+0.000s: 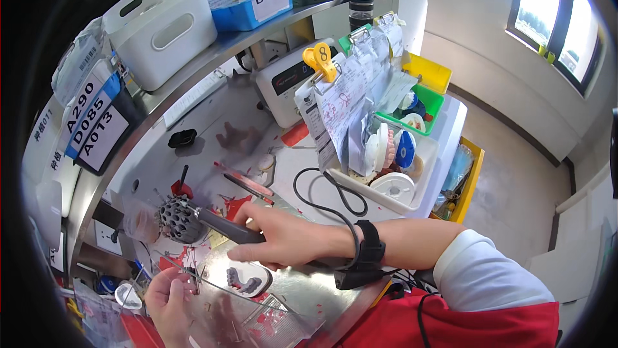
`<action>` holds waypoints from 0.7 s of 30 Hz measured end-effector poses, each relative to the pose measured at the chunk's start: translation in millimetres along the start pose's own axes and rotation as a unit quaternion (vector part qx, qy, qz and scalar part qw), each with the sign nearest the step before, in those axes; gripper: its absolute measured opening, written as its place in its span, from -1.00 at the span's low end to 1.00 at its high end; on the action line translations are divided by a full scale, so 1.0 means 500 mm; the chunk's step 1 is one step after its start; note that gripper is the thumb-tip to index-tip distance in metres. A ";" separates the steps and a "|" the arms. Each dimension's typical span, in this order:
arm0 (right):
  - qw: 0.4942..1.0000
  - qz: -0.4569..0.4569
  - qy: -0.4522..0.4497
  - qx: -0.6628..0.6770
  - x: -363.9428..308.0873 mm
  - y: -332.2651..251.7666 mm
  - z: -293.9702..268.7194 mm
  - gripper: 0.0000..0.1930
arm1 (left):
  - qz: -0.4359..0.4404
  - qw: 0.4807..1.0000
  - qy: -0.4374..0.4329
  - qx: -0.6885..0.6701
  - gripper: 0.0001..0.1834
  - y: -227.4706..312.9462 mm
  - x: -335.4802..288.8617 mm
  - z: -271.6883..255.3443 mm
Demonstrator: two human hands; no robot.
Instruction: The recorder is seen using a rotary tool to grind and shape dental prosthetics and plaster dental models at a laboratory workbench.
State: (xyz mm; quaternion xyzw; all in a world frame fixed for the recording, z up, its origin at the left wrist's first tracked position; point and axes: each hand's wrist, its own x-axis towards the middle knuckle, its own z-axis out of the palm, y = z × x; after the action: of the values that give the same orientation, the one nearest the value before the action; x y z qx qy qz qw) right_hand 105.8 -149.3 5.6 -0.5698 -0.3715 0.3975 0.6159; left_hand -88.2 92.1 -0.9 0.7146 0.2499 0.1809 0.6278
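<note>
My right hand (283,237) is closed round a dark grey handpiece (230,227) with a silver front end. The front end points left, right by a round dark holder (180,218) full of holes, with thin bits standing in it. At the lower left, my left hand (168,300) has its thumb and forefinger together; a small dark thing shows at the fingertips, too small to name. Between and below the hands a grey dental cast (243,282) on a white base lies on the metal worktop. A clear curved sheet (257,306) crosses in front of it.
Red scraps and a metal mesh plate (273,316) lie around the cast. A black cord (322,171) loops over the bench towards my wrist. A white tray (421,197) of dental models and clipped papers stands right; a grey control box (290,81) stands behind. A shelf (174,84) holds bins.
</note>
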 end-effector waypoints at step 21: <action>0.994 -0.059 -0.038 0.078 -0.010 -0.002 0.002 -0.53 | 0.055 0.962 0.042 0.264 -0.77 0.040 -0.032 -0.005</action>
State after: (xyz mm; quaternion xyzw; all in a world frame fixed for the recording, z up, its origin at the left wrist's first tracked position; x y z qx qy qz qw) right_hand 103.0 -153.5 6.5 -0.4815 -0.3953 0.4093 0.6666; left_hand -99.9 83.2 20.1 0.8596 0.2751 0.1721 0.3948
